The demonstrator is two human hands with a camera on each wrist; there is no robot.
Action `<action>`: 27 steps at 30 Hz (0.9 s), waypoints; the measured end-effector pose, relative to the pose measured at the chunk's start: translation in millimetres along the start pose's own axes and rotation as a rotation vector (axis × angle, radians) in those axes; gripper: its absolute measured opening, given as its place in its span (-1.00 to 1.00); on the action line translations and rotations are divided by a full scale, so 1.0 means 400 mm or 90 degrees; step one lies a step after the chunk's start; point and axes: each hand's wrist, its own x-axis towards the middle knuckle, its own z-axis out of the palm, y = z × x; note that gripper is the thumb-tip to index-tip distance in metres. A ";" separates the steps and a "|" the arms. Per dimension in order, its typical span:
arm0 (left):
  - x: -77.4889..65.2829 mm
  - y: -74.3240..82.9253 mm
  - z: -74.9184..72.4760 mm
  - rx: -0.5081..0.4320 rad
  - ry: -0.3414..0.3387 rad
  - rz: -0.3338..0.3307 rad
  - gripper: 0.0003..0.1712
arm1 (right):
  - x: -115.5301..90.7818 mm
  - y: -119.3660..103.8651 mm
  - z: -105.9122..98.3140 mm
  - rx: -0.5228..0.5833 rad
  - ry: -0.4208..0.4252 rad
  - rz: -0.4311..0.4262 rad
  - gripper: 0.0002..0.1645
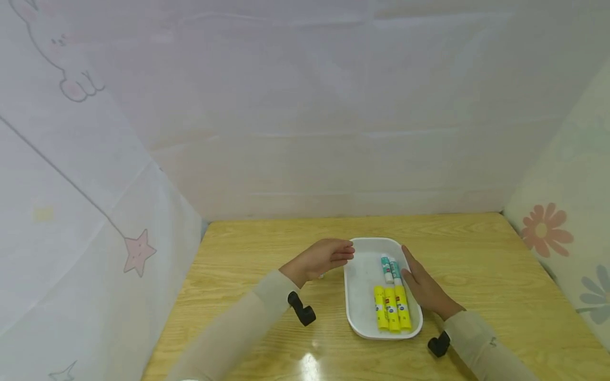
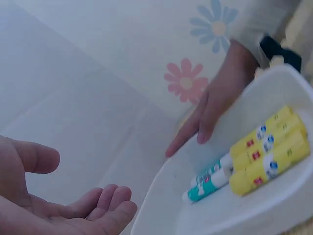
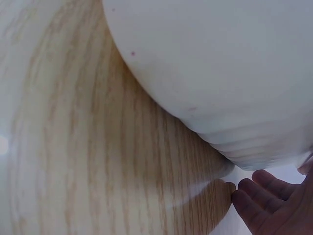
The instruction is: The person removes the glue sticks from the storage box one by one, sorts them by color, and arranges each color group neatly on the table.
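Note:
A white plastic tray sits on the table, with three yellow glue sticks side by side at its near right. Two smaller teal-and-white glue sticks lie just beyond them. My right hand holds the tray's right rim, thumb over the edge and fingers along the outer wall. At the far left corner of the rim is my left hand, its fingers extended and the thumb apart in the left wrist view; it grips nothing. Whether its fingertips touch the rim, I cannot tell.
The wooden table meets white cloth walls at the back and both sides. A small white thing shows partly beside the left wrist. Each wrist carries a black camera mount, the left mount hanging over the table.

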 end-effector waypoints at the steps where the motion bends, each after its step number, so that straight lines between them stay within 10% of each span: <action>1: 0.001 -0.001 0.013 -0.029 -0.008 0.000 -0.49 | 0.000 -0.001 0.000 0.001 0.000 0.001 -0.21; 15: 0.088 -0.078 0.143 -0.182 -0.023 -0.042 -0.71 | -0.012 0.000 -0.021 -0.011 -0.003 0.019 -0.20; 27: 0.173 -0.149 0.145 -0.241 0.101 -0.084 -0.35 | -0.001 0.000 -0.010 0.001 -0.006 0.007 -0.21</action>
